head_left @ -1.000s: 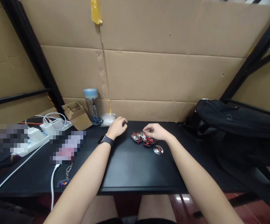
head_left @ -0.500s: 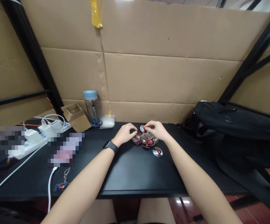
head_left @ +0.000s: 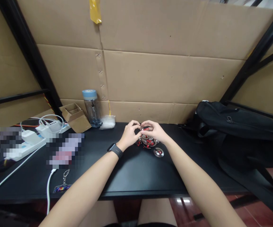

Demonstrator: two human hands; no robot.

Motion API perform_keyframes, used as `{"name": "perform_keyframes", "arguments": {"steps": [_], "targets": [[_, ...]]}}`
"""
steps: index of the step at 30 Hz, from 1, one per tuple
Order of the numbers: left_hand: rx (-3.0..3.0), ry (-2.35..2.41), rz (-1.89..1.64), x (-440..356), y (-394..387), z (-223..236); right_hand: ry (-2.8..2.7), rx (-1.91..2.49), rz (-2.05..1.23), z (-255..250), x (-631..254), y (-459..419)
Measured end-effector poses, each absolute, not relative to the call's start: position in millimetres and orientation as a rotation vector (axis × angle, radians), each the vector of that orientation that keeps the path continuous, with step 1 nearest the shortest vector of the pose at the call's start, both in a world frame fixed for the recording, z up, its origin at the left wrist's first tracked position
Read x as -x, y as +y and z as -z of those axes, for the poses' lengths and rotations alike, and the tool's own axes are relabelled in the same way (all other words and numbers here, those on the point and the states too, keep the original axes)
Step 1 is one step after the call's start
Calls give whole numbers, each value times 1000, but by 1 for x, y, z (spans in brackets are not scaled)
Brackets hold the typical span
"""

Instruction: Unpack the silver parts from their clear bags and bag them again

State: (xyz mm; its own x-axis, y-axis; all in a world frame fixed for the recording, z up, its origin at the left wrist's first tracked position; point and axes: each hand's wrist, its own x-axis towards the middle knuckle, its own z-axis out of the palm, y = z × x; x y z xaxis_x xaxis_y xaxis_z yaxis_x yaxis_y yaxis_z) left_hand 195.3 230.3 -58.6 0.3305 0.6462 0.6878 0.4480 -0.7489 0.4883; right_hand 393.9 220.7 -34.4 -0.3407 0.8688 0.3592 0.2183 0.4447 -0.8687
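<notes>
Black tabletop (head_left: 133, 176) against cardboard (head_left: 136, 78): over a far-centre pile of metal discs (head_left: 148, 143), left hand (head_left: 128, 134) and right hand (head_left: 156, 132) pinch one red-corded disc (head_left: 141, 128), seemingly to steady it from both sides. A loose disc (head_left: 158, 152) lies just nearer; a black bag (head_left: 242, 126) sits right.

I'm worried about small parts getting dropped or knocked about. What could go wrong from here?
The small metal disc pinched between the left hand and right hand could slip and drop onto the pile of discs below.

Red cords show among that crowded pile, so they might tangle.

The lone disc lies apart, close to the right forearm, which could brush it aside.
</notes>
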Motion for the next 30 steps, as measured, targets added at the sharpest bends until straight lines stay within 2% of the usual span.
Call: {"name": "perform_keyframes", "arguments": {"steps": [5, 11, 16, 20, 24, 30], "targets": [[-2519, 1191, -1251, -194, 228, 58, -1887, 1018, -805, 41, -390, 223], [-2563, 1539, -1087, -174, 243, 60, -1957, 1303, -362, 41, -420, 236], [-2491, 1883, -758, -142, 262, 68, -2019, 1661, -61, 42, -470, 250], [-2425, 1958, -651, -132, 269, 74, -2039, 1889, -131, 55, -497, 258], [-2418, 1935, -670, -132, 268, 74, -2049, 1937, -177, 60, -505, 261], [-2497, 1805, -698, -140, 263, 68, -2203, 1551, -324, 41, -478, 249]]}}
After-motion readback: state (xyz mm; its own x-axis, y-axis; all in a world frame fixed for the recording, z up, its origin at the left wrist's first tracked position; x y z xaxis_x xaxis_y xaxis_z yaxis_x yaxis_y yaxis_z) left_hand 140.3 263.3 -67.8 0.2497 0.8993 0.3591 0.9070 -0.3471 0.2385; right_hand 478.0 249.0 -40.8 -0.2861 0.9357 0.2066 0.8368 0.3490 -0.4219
